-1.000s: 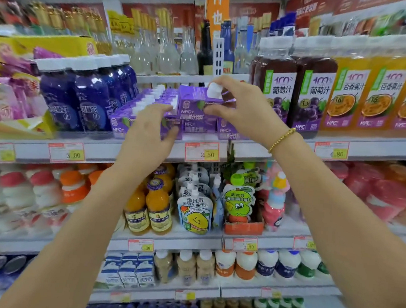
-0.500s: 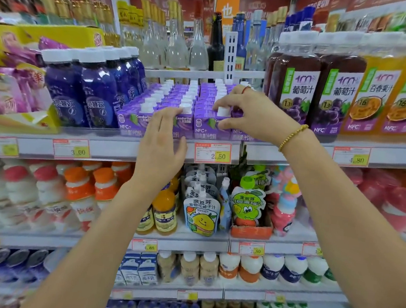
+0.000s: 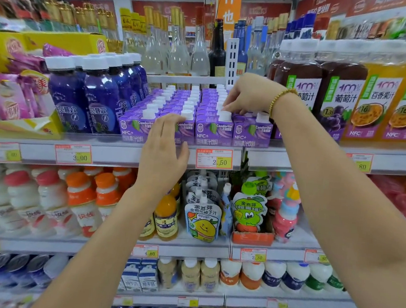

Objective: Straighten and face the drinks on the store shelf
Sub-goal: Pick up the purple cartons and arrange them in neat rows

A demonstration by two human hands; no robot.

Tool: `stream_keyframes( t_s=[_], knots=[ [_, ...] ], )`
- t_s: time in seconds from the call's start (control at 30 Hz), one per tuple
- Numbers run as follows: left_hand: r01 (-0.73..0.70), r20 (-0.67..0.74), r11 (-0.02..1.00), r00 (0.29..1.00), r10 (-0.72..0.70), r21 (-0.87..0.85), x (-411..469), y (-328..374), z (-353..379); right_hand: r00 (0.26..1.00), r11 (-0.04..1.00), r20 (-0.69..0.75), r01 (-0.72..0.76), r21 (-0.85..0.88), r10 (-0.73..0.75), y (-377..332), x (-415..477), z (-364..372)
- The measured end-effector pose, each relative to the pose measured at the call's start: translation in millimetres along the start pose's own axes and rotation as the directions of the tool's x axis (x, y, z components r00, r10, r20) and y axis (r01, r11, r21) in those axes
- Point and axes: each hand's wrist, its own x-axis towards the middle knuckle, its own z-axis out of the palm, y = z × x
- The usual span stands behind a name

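Head view, left hand (image 3: 165, 148) on shelved cartons (image 3: 213, 133)

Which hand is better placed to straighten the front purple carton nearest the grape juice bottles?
The right hand. Its fingers touch the carton tops right beside that carton, and the left hand lies flat against carton fronts further left, so it would have to cross over.

Bare forearms, gold bead bracelet (image 3: 280, 100) on right wrist
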Motion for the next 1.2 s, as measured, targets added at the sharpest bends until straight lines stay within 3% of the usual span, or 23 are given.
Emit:
stream_keyframes(
  t_s=[0.17, 0.23, 0.33, 0.43, 0.5, 0.6, 0.67, 0.77, 0.9, 1.03, 1.1, 1.2],
  knots=[
    [0.007, 0.019, 1.0, 1.0, -0.008, 0.008, 1, 2, -2, 0.999, 0.999, -0.039, 0.036, 0.018, -0.036, 2, -4, 8],
    [0.016, 0.031, 1.0, 0.999, -0.016, 0.01, 2, 2, -3, 0.985, 0.994, -0.162, 0.067, 0.083, -0.053, 5, -7, 12],
    [0.053, 0.06, 0.998, 0.997, -0.052, -0.014, 3, 6, -6, 0.885, 0.972, -0.454, 0.188, 0.143, -0.105, -1, -21, 11],
    [0.169, 0.045, 0.97, 0.986, -0.163, -0.173, -5, 19, -14, 0.802, 0.93, -0.568, 0.331, 0.163, -0.186, -9, -49, 10],
    [0.287, 0.046, 0.881, 0.955, -0.292, -0.376, -17, 34, -23, 0.761, 0.908, -0.584, 0.408, 0.09, -0.284, -13, -74, 16],
    [0.446, 0.221, 0.577, 0.881, -0.418, -0.685, -35, 57, -33, 0.728, 0.882, -0.557, 0.47, -0.02, -0.401, -14, -112, 34],
    [0.545, 0.386, 0.406, 0.826, -0.412, -0.733, -47, 69, -35, 0.733, 0.87, -0.511, 0.49, -0.06, -0.448, -12, -133, 49],
    [0.615, 0.492, 0.412, 0.787, -0.371, -0.673, -67, 78, -32, 0.759, 0.852, -0.435, 0.521, -0.04, -0.485, -1, -159, 68],
    [0.688, 0.578, 0.394, 0.726, -0.372, -0.609, -97, 85, -24, 0.864, 0.88, -0.278, 0.463, 0.11, -0.42, 20, -187, 88],
    [0.768, 0.682, 0.302, 0.64, -0.355, -0.564, -116, 95, -19, 0.922, 0.887, -0.212, 0.374, 0.27, -0.324, 40, -203, 111],
    [0.804, 0.74, 0.256, 0.594, -0.315, -0.537, -120, 97, -20, 0.966, 0.829, -0.133, 0.259, 0.495, -0.223, 51, -210, 117],
    [0.808, 0.783, 0.298, 0.577, -0.23, -0.508, -126, 92, -23, 0.992, 0.606, 0.009, 0.069, 0.793, -0.125, 65, -218, 127]
  ],
)
